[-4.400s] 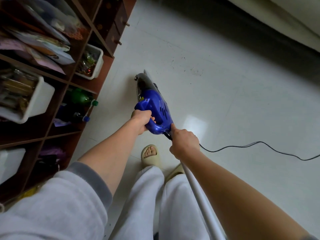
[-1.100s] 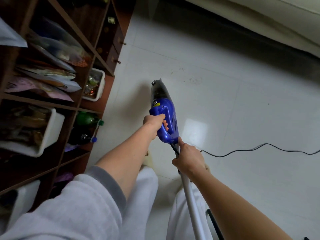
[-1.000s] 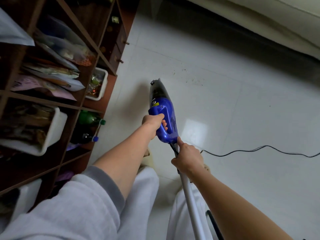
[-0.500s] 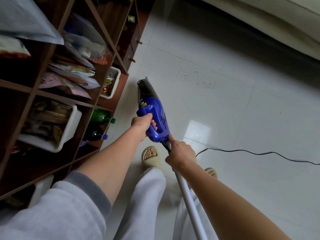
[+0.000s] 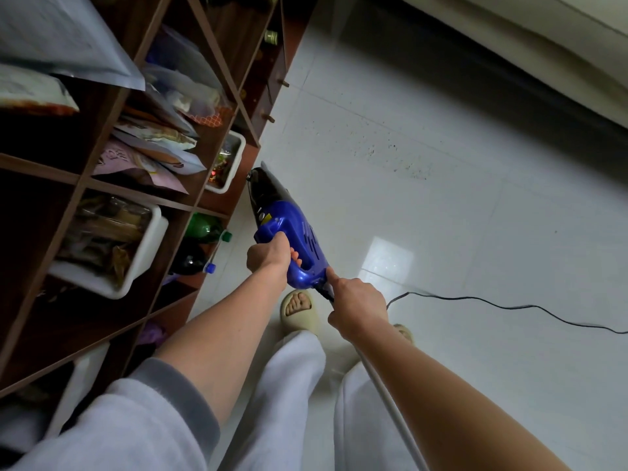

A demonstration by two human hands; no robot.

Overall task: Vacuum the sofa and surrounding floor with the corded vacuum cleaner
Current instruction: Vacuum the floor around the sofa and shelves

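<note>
The floor (image 5: 441,232) carries dark crumbs toward its far edge, near the sofa (image 5: 543,39). Beside the shelf (image 5: 210,205), the vacuum (image 5: 289,232) is held off the floor, nose forward. The left hand (image 5: 268,254) grips its handle to steer; the right hand (image 5: 356,307) pinches the cord (image 5: 509,305) at the tail, probably keeping it from underfoot.

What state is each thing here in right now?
Vacuum cleaner: held off the floor, nozzle toward the shelf.
Left hand: grips the blue handle.
Right hand: grips the pale tube.
Cord: slack on the floor.
White bin: full, on the shelf.
</note>
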